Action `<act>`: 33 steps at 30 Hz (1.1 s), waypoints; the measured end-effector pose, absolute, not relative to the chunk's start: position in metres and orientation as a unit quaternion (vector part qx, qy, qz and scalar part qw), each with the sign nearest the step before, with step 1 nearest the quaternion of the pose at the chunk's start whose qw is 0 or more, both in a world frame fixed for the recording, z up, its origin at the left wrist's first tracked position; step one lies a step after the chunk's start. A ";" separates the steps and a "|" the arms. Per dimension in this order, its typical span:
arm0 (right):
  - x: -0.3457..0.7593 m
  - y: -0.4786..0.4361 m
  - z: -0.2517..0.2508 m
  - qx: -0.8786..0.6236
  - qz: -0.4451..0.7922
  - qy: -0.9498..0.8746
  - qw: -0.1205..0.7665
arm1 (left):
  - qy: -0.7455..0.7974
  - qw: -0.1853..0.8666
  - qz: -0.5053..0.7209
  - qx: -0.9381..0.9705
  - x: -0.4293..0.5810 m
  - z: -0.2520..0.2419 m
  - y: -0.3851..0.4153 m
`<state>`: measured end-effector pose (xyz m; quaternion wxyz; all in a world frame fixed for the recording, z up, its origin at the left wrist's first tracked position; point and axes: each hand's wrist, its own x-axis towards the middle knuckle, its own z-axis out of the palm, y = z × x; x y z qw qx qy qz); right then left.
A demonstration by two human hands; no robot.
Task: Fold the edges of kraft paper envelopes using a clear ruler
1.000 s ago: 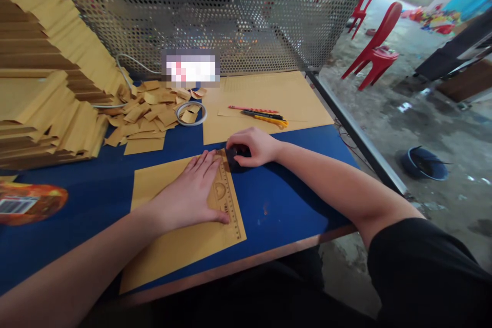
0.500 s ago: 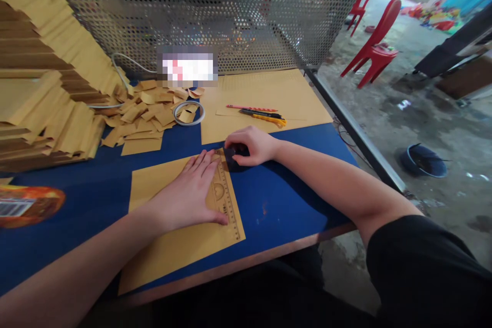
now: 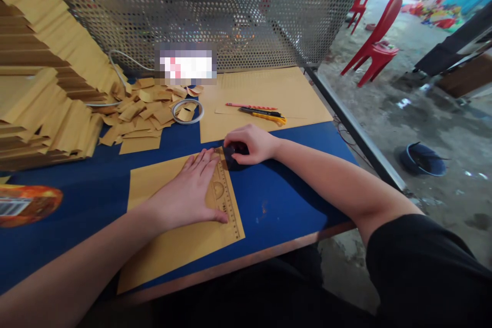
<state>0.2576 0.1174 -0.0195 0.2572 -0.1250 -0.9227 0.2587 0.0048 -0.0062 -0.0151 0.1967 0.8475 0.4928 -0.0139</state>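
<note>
My left hand [image 3: 188, 192] lies spread on a brown paper sheet [image 3: 165, 251], its fingers and thumb pressing a clear plastic ruler [image 3: 226, 192] along the sheet's right edge. The ruler carries black scale marks and a protractor figure. At the ruler's far end, my right hand [image 3: 251, 144] is closed with fingers curled toward the thumb. A dark patch shows below its fingertips, beside the sheet's top right corner; whether it is a held thing or shadow I cannot make out.
Past my right hand, a red pencil [image 3: 249, 106] and a yellow-black cutter knife [image 3: 269, 117] lie on larger brown paper [image 3: 300, 92]. Loose paper scraps [image 3: 144, 113], a tape roll [image 3: 176, 111] and tall paper stacks [image 3: 49, 113] fill the left. An orange packet [image 3: 34, 205] sits nearer.
The view has shifted very slightly. Both hands, the ruler and the paper sheet keep the same places relative to one another.
</note>
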 end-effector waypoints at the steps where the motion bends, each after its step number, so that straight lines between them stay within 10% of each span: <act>1: 0.258 0.117 -0.019 -0.125 0.260 -0.923 0.256 | 0.493 0.196 -0.011 0.847 0.005 -0.015 -0.006; 33: 0.258 0.119 -0.021 -0.126 0.253 -0.925 0.254 | 0.489 0.240 0.009 0.839 0.006 -0.012 -0.002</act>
